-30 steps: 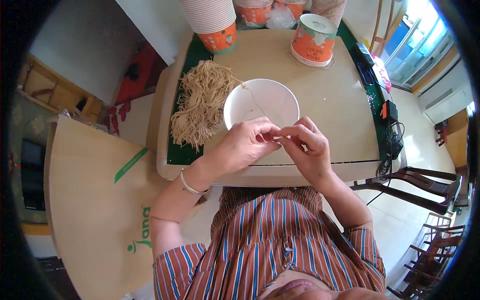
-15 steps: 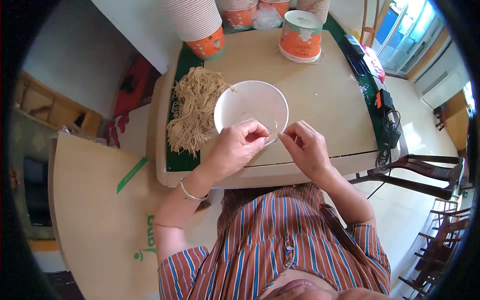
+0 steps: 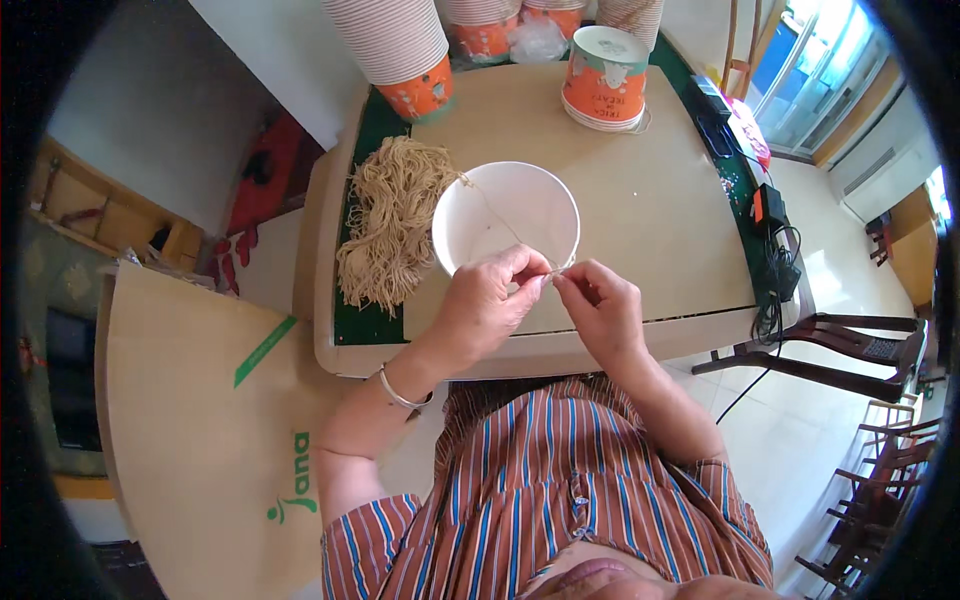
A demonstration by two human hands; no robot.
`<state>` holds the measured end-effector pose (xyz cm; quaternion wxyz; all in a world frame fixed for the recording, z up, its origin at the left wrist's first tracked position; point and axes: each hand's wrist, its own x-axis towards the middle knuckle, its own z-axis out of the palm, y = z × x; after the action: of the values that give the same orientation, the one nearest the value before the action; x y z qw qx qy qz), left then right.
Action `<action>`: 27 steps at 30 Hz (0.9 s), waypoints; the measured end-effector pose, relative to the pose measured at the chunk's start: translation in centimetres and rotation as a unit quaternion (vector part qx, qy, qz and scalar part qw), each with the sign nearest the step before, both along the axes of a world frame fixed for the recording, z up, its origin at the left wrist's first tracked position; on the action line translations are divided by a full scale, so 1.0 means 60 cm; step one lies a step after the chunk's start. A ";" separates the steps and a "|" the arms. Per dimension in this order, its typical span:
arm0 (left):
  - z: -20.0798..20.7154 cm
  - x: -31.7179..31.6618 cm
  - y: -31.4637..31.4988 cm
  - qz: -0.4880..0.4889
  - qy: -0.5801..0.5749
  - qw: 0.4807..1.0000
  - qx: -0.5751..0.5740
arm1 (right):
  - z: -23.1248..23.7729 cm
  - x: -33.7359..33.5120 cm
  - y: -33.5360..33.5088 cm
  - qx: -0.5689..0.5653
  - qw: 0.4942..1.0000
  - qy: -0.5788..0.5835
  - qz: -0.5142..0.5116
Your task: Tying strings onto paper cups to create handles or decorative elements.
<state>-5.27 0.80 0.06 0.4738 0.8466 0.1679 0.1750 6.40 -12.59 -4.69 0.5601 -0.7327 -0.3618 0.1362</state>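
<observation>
Tan tabletop (image 3: 670, 240), white bucket (image 3: 535, 208) (round, plain inside), thin beige string (image 3: 488, 204) in closely pinched left fingers (image 3: 521, 261) and right fingers (image 3: 592, 276).

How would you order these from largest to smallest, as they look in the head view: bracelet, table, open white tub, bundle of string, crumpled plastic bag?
1. Table
2. Bundle of string and open white tub: too alike in size to rank
3. Crumpled plastic bag
4. Bracelet
</observation>
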 end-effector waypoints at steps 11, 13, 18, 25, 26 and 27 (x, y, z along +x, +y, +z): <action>-0.017 -0.003 0.006 0.015 -0.016 0.999 0.029 | 0.035 0.056 -0.001 0.073 0.967 -0.239 0.052; -0.024 -0.005 0.008 0.004 -0.068 0.992 0.107 | 0.068 0.066 -0.004 0.050 0.950 -0.283 0.124; -0.027 -0.012 0.020 -0.028 -0.100 0.970 0.221 | 0.087 0.073 0.003 -0.021 0.910 -0.318 0.266; -0.022 -0.016 0.023 -0.035 -0.082 0.982 0.164 | 0.063 0.081 0.014 0.009 0.906 -0.338 0.253; -0.020 -0.017 0.023 -0.035 -0.081 0.983 0.164 | 0.063 0.080 0.015 0.008 0.906 -0.338 0.254; -0.019 -0.018 0.025 -0.040 -0.070 0.982 0.168 | 0.063 0.079 0.016 0.010 0.906 -0.341 0.252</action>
<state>-6.38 2.28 -1.07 0.3417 0.9059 0.0685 0.2408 11.13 -11.64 -0.89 0.3567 -0.6134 -0.7045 0.0105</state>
